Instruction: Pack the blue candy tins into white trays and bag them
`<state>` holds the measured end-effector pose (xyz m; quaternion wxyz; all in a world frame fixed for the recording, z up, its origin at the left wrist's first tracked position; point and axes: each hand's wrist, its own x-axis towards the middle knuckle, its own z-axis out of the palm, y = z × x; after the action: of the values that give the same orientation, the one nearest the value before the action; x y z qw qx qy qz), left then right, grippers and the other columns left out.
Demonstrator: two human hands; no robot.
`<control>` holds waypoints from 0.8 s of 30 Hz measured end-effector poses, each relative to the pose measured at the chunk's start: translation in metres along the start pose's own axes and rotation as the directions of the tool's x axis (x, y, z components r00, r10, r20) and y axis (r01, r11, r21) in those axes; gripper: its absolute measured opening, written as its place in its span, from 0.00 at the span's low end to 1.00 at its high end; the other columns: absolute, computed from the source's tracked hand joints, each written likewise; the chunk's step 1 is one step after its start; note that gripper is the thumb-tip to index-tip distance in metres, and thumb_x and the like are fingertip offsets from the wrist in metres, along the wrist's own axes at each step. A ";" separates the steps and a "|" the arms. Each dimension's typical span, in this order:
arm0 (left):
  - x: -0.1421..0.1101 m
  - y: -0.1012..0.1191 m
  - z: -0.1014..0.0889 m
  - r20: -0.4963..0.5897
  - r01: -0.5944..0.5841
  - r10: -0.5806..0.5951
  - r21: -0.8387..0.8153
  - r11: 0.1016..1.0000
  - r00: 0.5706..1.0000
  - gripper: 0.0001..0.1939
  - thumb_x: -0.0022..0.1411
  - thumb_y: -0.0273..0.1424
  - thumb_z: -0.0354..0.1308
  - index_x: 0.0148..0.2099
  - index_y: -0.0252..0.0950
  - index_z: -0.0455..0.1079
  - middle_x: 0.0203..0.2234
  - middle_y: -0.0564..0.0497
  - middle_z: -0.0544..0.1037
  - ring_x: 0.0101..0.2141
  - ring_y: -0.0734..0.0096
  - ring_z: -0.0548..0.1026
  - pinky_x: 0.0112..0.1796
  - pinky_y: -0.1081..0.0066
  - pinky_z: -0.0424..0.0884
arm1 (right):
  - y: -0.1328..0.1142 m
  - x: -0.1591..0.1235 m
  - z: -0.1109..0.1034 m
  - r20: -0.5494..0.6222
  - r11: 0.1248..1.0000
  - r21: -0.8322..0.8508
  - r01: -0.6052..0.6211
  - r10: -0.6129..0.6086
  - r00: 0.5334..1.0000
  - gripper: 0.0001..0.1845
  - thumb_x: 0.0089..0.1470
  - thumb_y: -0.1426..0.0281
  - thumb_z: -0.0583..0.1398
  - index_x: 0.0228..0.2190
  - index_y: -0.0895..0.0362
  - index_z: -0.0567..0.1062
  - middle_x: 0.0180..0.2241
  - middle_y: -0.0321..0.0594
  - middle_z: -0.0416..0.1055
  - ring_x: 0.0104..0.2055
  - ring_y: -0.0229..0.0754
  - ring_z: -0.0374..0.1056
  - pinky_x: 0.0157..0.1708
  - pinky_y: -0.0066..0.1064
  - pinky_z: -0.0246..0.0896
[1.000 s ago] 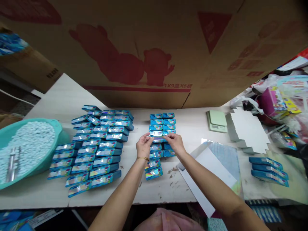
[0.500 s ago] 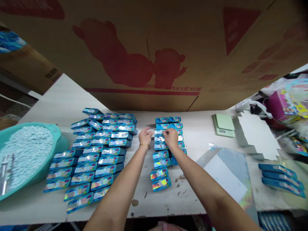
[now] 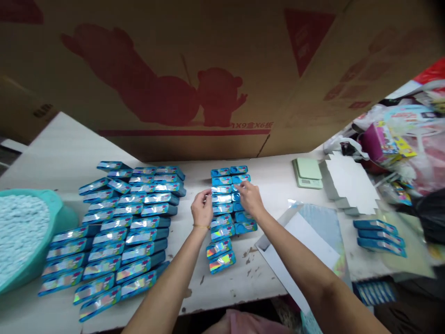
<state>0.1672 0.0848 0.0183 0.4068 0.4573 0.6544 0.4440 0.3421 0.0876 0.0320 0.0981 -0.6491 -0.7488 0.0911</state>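
While the left hand (image 3: 202, 208) curls at the left edge of the blue boxes (image 3: 221, 198) mid-bench (image 3: 271, 171), the right hand (image 3: 251, 197), apart, is over their right column; whether either grips anything, I can't tell. More boxes (image 3: 146, 222) crowd the left.

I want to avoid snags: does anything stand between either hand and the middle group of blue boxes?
Nothing visible does. The left hand is at the left edge of the blue boxes, the right hand over their right column. The scale stands off to the right.
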 end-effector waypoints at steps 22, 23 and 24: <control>-0.156 -0.039 0.192 0.556 -0.321 -0.156 0.661 0.678 0.817 0.08 0.50 0.30 0.56 0.36 0.39 0.66 0.34 0.52 0.72 0.41 0.65 0.65 0.39 0.67 0.56 | 0.156 -0.178 0.022 0.256 0.995 -0.101 -0.013 0.039 0.966 0.22 0.55 0.74 0.47 0.51 0.48 0.59 0.47 0.39 0.62 0.42 0.42 0.60 0.36 0.30 0.60; -0.155 -0.041 0.192 0.546 -0.305 -0.152 0.654 0.692 0.824 0.08 0.50 0.30 0.56 0.36 0.39 0.66 0.34 0.52 0.72 0.40 0.65 0.65 0.38 0.68 0.56 | 0.157 -0.175 0.024 0.268 0.993 -0.114 0.034 -0.003 0.964 0.22 0.55 0.74 0.48 0.51 0.48 0.59 0.46 0.39 0.62 0.42 0.42 0.60 0.36 0.31 0.59; -0.155 -0.042 0.192 0.537 -0.293 -0.148 0.647 0.704 0.830 0.08 0.51 0.29 0.56 0.36 0.39 0.66 0.34 0.52 0.73 0.40 0.66 0.65 0.38 0.68 0.56 | 0.159 -0.174 0.026 0.274 0.990 -0.123 0.072 -0.036 0.961 0.22 0.54 0.74 0.48 0.51 0.49 0.59 0.46 0.40 0.63 0.41 0.42 0.60 0.36 0.31 0.59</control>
<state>0.3768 -0.0318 -0.0551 0.3521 0.7116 0.6074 0.0242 0.5111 -0.0624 -0.0399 -0.0460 -0.6147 -0.7771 0.1269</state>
